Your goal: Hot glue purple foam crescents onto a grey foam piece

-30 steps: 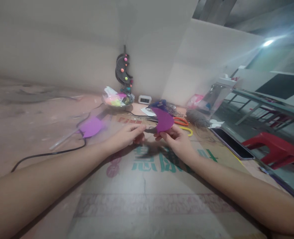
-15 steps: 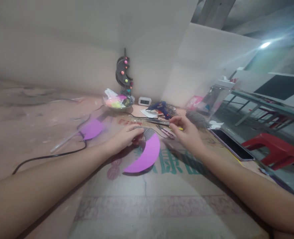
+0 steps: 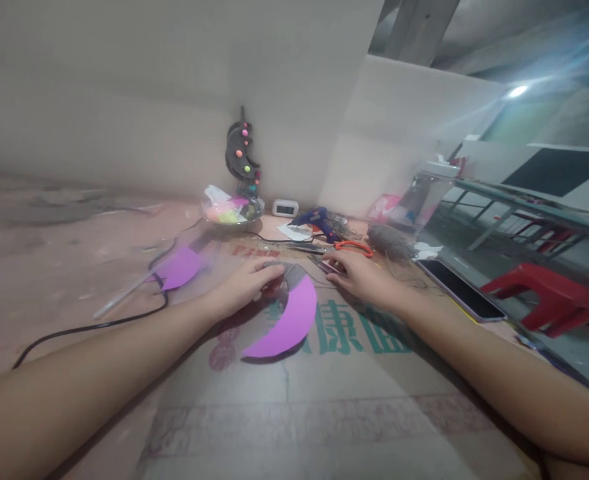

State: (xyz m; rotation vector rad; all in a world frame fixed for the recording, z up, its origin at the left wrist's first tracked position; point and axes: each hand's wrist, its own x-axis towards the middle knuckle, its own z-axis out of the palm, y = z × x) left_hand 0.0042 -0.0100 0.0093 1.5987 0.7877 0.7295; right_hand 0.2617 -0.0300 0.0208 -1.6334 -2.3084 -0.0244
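Observation:
A purple foam crescent (image 3: 287, 320) lies flat on the printed cardboard sheet (image 3: 324, 400). My left hand (image 3: 244, 288) rests at the crescent's upper tip, its fingers curled over a small grey and red thing that I cannot make out. My right hand (image 3: 362, 275) lies low on the cardboard to the right. Its fingers are stretched out, and their tips touch a small dark item (image 3: 324, 267) just in front of the orange-handled scissors (image 3: 354, 247). It holds nothing.
A second purple foam piece (image 3: 179, 267) and a black cable (image 3: 89, 327) lie at the left. At the back are a bowl of pom-poms (image 3: 232, 210), a black crescent ornament (image 3: 242, 157), a small clock (image 3: 284, 208), a blue glue gun (image 3: 314, 219) and grey yarn (image 3: 392, 241). A phone (image 3: 457, 288) lies at the right edge, and a red chair (image 3: 549, 300) stands beyond it.
My right hand let go of the purple crescent, which now lies on the cardboard. It reached to the tools at the back, then settled lower. My left hand barely moved.

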